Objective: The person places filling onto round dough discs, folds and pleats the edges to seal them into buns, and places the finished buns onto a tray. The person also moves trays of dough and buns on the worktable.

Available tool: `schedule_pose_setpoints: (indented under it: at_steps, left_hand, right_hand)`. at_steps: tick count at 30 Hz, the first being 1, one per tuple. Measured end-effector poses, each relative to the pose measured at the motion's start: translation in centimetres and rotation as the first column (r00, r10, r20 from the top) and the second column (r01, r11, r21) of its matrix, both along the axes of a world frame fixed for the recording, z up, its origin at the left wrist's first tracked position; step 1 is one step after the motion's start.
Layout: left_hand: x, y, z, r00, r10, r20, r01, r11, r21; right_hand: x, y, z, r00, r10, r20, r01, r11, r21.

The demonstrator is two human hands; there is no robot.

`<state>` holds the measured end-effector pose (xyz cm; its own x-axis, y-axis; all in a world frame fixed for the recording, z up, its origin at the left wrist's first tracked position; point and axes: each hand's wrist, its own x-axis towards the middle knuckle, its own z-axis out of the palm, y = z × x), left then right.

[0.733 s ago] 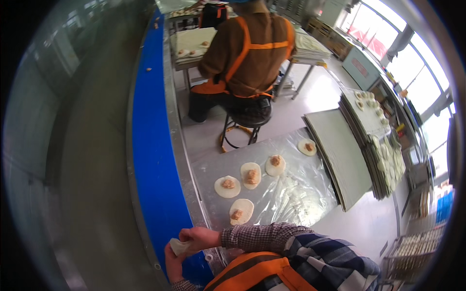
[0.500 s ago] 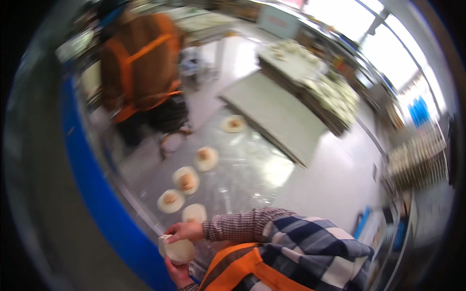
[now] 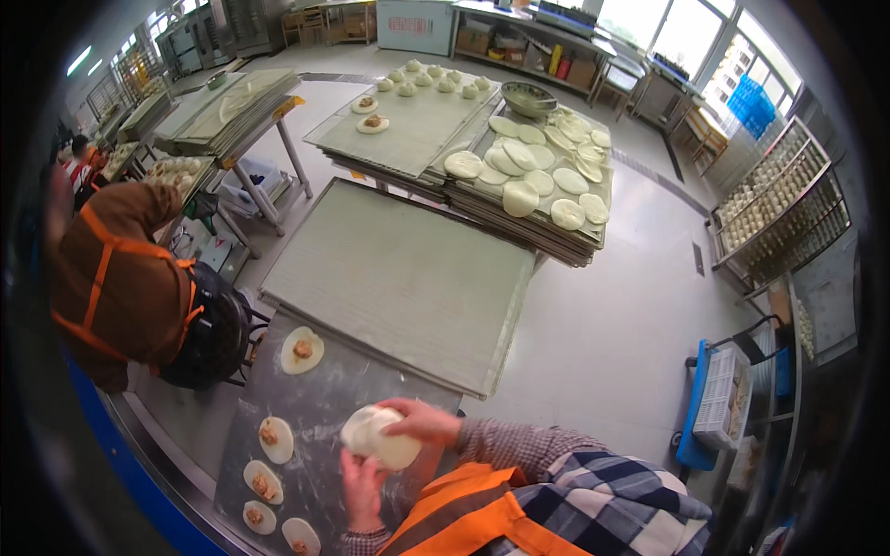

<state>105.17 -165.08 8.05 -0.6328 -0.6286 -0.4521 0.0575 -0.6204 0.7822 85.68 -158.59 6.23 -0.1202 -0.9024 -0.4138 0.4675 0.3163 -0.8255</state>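
Observation:
Between my two hands, above the metal worktable (image 3: 352,380), are pale dough rounds (image 3: 399,451) that overlap; how many cannot be made out. My left hand (image 3: 362,486) pinches their lower left edge, fingers pointing up. From the right, my right hand (image 3: 425,423) comes in with its fingers closed over the upper edge. On the table to the left lie several flat dough rounds, each with a lump of orange-brown filling. The farthest filled round (image 3: 302,350) lies apart from a row with another filled round (image 3: 276,439).
A tray (image 3: 399,269) adjoins the table's far edge. Beyond it, stacked trays hold plain dough rounds (image 3: 521,199), a bowl (image 3: 528,99) and shaped buns (image 3: 424,80). A co-worker (image 3: 130,269) sits at left. A rack (image 3: 774,199) and a blue cart (image 3: 695,449) stand at right.
My view has swung left to right and lifted, so the trays show more fully. My hands, with the dough, have moved from the table's left edge over its middle.

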Motion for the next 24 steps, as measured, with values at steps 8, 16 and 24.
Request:
schedule_pose_setpoints:
  at_steps: [8,16,24]
  left_hand:
    - [-11.9,1.2,0.9,0.936,-0.298,0.188,0.309,0.95,-0.035]
    - [-8.4,1.5,0.6,0.92,-0.024,0.39,0.038,0.999,-0.027]
    - [-8.1,2.8,-0.5,0.819,-0.104,0.565,0.08,0.995,0.067]
  right_hand:
    - [-27.8,5.6,3.9,0.822,-0.541,-0.178,0.513,0.839,-0.181]
    - [-52.1,-5.7,9.6,0.755,-0.655,0.028,0.562,0.623,-0.544]
    - [-63.2,-9.8,5.2,-0.087,-0.082,-0.993,0.585,0.803,-0.118]
